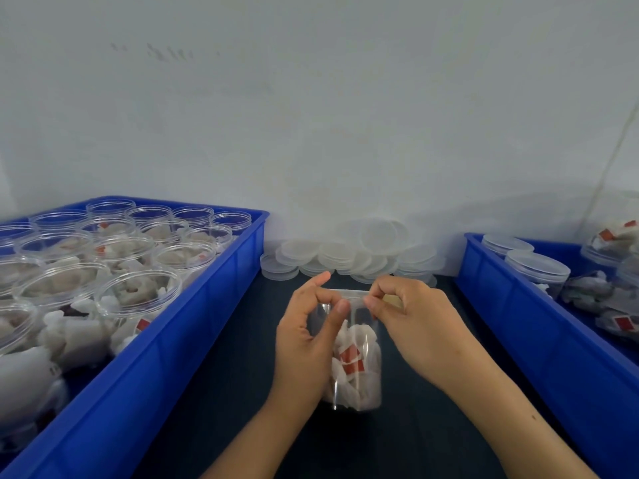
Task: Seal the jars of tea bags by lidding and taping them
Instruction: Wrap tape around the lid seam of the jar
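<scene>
So, nowhere near done here. On my left the blue crate [207,305] is packed with open jars [138,288] of tea bags, none lidded that I can see, so that's the big pile left to do. Moving in, my left hand [307,340] is curled round the side of the jar [356,357] I'm working on, thumb pressed near the rim. The jar stands on the dark table [224,392] between the two crates, tea bags with red tags inside, lid [349,293] already on as far as I can tell. My right hand [411,319] is pinching something small up at the lid edge, tape I'd guess, too blurry to swear to. Behind it, a heap of spare lids [345,254] sits against the wall. On my right, the other blue crate [539,340] has lidded jars [537,267], so that looks like the finished batch.
</scene>
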`<move>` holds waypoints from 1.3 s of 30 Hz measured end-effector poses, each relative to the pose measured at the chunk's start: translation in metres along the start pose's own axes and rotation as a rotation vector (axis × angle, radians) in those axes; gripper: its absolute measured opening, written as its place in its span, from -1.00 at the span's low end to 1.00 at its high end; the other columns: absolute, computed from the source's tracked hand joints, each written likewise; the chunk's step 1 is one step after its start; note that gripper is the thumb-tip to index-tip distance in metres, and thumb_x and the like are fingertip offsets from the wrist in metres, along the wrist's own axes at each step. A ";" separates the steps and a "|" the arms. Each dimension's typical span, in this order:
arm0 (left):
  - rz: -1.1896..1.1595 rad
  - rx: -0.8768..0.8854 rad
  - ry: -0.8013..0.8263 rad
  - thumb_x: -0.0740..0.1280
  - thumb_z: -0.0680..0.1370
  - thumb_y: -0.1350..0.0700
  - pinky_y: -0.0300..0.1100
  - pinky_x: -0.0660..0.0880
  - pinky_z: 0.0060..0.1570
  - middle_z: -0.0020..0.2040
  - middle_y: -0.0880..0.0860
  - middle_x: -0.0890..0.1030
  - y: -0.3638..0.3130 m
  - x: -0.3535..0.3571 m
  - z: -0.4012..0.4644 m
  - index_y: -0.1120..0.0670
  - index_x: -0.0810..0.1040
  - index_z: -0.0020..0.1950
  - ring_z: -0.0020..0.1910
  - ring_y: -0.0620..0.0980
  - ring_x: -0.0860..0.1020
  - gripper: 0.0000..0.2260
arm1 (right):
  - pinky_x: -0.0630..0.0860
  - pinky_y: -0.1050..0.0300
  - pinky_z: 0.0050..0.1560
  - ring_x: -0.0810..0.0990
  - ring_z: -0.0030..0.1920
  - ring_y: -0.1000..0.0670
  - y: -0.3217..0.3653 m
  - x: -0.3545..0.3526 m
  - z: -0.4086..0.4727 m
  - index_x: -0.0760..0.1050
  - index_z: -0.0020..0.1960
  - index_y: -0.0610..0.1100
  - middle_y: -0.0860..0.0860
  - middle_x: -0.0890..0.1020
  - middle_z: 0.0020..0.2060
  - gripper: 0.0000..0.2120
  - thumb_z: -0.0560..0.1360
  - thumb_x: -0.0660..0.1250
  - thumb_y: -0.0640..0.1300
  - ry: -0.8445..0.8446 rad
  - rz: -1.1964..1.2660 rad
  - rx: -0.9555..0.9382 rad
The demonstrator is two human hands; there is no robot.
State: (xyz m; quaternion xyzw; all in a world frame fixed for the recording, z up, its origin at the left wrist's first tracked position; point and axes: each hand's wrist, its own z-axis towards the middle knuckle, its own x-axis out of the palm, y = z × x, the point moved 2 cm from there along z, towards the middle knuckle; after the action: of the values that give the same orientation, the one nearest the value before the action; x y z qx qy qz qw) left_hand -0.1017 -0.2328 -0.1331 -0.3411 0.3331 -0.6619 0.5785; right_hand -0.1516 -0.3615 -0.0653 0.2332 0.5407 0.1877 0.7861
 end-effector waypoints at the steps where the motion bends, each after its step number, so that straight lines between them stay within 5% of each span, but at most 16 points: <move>1: 0.024 0.003 -0.005 0.32 0.48 -0.04 0.05 0.38 0.36 0.20 -0.23 0.57 0.000 0.000 0.000 0.09 0.61 -0.10 0.32 -0.27 0.43 -0.80 | 0.48 0.06 -0.29 0.44 -0.41 0.09 0.001 0.001 0.000 0.42 -0.29 0.06 0.08 0.52 -0.40 -0.72 0.60 0.23 0.02 -0.005 -0.011 -0.005; 9: 0.036 0.009 -0.045 0.33 0.45 -0.06 0.05 0.48 0.26 0.20 -0.14 0.59 -0.002 0.000 -0.001 0.06 0.60 -0.13 0.24 -0.18 0.52 -0.80 | 0.32 0.27 -0.37 0.45 -0.39 0.13 0.000 0.006 0.003 0.38 -0.29 0.09 0.12 0.49 -0.39 -0.72 0.61 0.22 0.03 -0.041 -0.040 -0.001; 22: 0.131 -0.017 -0.113 0.39 0.46 0.00 -0.04 0.52 0.19 0.11 -0.25 0.62 -0.003 0.000 -0.003 -0.01 0.60 -0.21 0.12 -0.33 0.55 -0.90 | 0.22 0.33 -0.41 0.39 -0.42 0.15 0.001 0.012 0.001 0.44 -0.15 0.04 0.12 0.47 -0.38 -0.83 0.62 0.21 0.00 -0.073 -0.101 -0.024; 39: 0.237 0.050 -0.119 0.38 0.44 -0.06 -0.14 0.54 0.09 0.04 -0.28 0.63 -0.003 -0.003 0.000 -0.03 0.57 -0.22 0.07 -0.33 0.57 -0.87 | 0.21 0.34 -0.44 0.43 -0.45 0.15 0.001 0.013 0.000 0.37 -0.29 0.10 0.13 0.50 -0.42 -0.73 0.59 0.26 0.00 -0.126 -0.111 -0.012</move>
State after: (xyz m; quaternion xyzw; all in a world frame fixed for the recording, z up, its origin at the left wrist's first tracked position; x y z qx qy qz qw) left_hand -0.1028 -0.2300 -0.1305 -0.3232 0.3195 -0.5756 0.6798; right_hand -0.1468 -0.3540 -0.0747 0.2098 0.5011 0.1321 0.8291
